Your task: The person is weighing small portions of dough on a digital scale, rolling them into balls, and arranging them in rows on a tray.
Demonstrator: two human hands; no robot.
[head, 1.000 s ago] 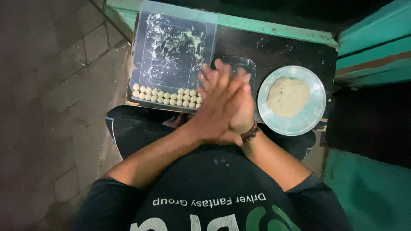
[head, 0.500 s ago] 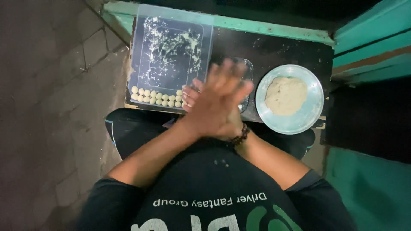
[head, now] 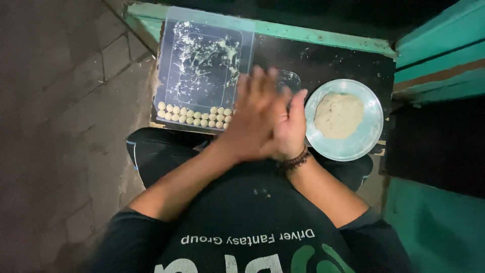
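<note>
Pale dough is being rolled between flat palms: left hand [head: 252, 119] over right hand [head: 288, 129], fingers outstretched (the piece hidden); next, place it beside the balls [head: 194, 115] on the tray [head: 202, 30].

Hands pressed palm to palm, left hand [head: 250, 119] over right hand [head: 288, 126], fingers extended.

Outdoor food-prep spot: paved ground [head: 60, 101], dough plate [head: 348, 144], green-edged table [head: 328, 43].

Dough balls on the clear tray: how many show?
About 18 dough balls, in two rows along the near edge of the clear tray; the left hand may hide more at the right end.
</note>
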